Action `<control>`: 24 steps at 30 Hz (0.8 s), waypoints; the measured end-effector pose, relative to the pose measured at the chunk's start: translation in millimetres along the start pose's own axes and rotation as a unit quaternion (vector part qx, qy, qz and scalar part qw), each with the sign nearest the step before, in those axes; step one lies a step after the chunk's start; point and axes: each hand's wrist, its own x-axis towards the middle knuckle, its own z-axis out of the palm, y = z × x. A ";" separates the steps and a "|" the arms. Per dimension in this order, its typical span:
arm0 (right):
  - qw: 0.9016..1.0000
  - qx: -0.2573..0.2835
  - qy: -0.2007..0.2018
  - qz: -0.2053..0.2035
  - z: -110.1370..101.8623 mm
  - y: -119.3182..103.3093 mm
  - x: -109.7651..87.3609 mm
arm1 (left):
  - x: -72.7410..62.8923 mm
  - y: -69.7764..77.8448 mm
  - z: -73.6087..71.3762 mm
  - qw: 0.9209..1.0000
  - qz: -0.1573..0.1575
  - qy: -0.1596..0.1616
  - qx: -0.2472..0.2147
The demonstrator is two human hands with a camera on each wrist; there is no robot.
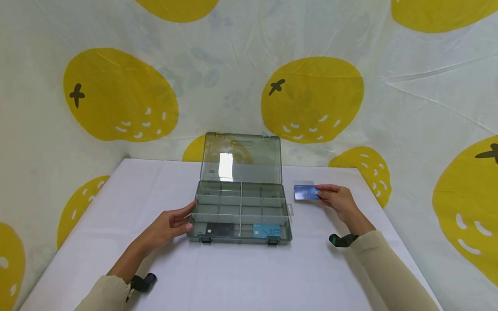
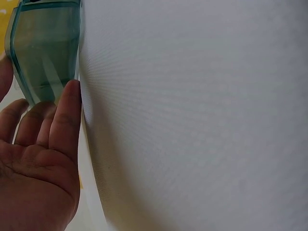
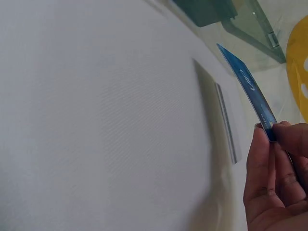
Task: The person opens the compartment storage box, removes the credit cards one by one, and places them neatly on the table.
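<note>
A grey-green clear divided box (image 1: 240, 240) lies on the table with its lid (image 1: 253, 160) raised at the back. My left hand (image 1: 165, 226) touches the box's left side, fingers and thumb against the wall; in the left wrist view, the fingers (image 2: 65, 120) reach up to that wall. My right hand (image 1: 339, 202) pinches a blue card (image 1: 305, 192) by its right end, right of the box. That card (image 3: 248, 89) is held above the table. A dark card (image 1: 223, 230) lies in the front left compartment, a light-blue card (image 1: 264, 231) in the front right one.
A thin, pale, flat piece (image 3: 227, 122) lies on the table below the held card, its kind unclear. The white-covered table (image 1: 241, 280) meets a curtain (image 1: 233, 86) printed with yellow fruit behind the box. Dark wrist straps (image 1: 342, 240) sit at both sleeves.
</note>
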 end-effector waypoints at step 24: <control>0.997 -0.041 0.041 0.054 -0.9 15.6 -0.7 | 1.2 -2.5 -0.4 1.000 -0.015 0.004 0.003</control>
